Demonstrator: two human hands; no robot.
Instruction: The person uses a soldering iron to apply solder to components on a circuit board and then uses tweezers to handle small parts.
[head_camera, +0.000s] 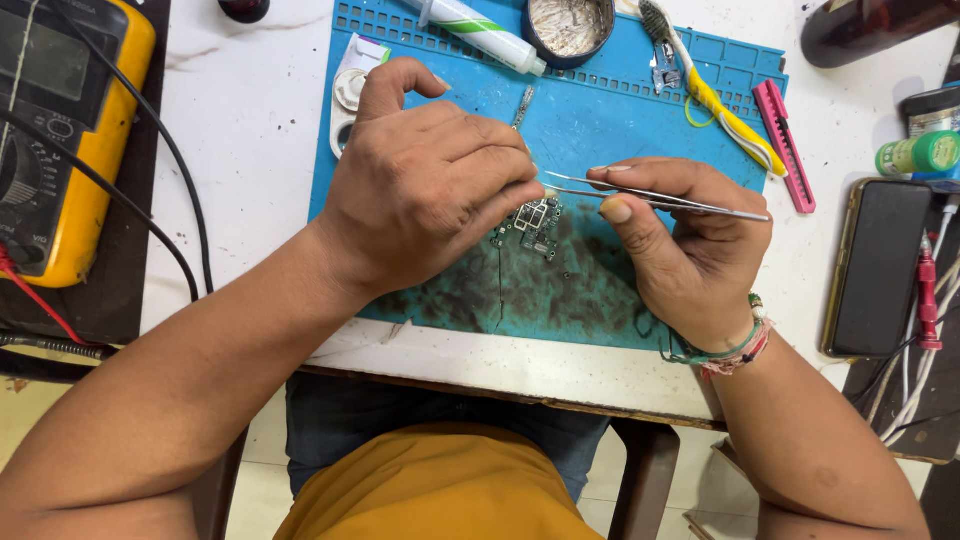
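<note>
My left hand (425, 185) pressed curled fingers on the board (532, 225); my right hand (690, 245) pinched tweezers (655, 198). I judged a slip could flick a part off the mat (600, 110).

Yellow multimeter screen (40, 60) left, dark phone (880, 265) right.

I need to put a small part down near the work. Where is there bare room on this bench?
Free: the white tabletop between the yellow multimeter and blue mat; the mat's near edge below the circuit board. Crowded: the mat's far edge, and the right side by the phone.
</note>
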